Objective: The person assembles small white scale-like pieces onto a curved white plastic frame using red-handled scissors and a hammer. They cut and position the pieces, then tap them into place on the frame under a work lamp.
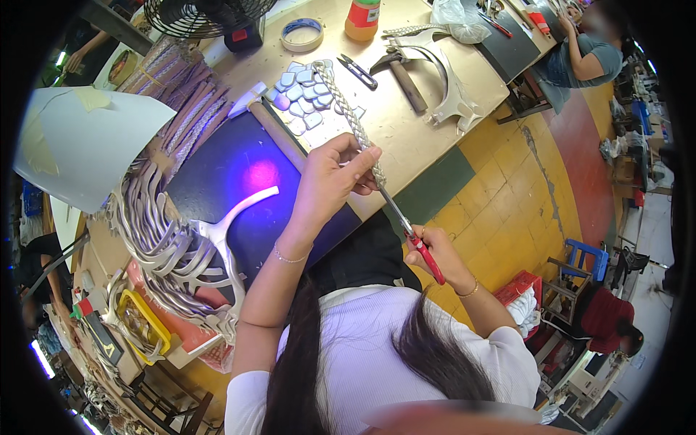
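Note:
My left hand (335,174) pinches a braided silvery strap (346,109) between thumb and fingers, above the near edge of the table. The strap runs from the hand toward the far side, across the edge of a pile of small pale rounded pieces (308,93). Just right of it, my right hand (440,254) is closed around red-handled scissors (426,255). Their long metal blades point up and left, and the tips meet the strap's near end beside my left fingers. Whether the blades are parted cannot be made out.
A hammer (275,134) lies left of my left hand. Thread snips (357,72), another hammer (409,85), a tape roll (302,35) and an orange jar (362,19) are farther back. Silvery curved straps (163,246) pile up at left, beside a white lamp shade (87,138).

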A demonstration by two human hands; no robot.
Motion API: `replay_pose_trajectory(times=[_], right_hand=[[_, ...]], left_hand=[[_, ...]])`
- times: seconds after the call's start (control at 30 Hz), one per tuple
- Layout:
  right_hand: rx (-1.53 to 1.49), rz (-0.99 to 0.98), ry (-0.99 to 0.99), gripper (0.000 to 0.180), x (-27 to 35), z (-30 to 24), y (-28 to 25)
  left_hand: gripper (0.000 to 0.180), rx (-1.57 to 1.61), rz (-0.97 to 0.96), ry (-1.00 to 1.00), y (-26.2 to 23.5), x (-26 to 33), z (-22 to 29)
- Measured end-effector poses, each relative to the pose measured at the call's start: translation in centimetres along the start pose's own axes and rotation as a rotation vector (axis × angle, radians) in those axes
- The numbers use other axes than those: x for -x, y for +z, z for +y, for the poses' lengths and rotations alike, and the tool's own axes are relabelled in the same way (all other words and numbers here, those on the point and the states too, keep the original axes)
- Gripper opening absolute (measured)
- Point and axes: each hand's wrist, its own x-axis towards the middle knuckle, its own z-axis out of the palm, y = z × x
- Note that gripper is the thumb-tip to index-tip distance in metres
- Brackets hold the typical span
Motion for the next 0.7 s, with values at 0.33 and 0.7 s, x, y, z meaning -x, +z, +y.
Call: replay_pose_trajectory(times=[0.33, 0.7], right_hand=[[0.108, 0.128, 0.01, 0.065, 0.6, 0.1, 0.7], [0.181, 0.226, -0.228, 0.061, 0.8, 1.6, 0.6]], left_hand=[[0.029, -0.031, -0.033, -0.027, 0.6, -0.4, 0.0], [0.028, -0.103, 0.035, 0.062, 0.6, -1.2, -0.5]])
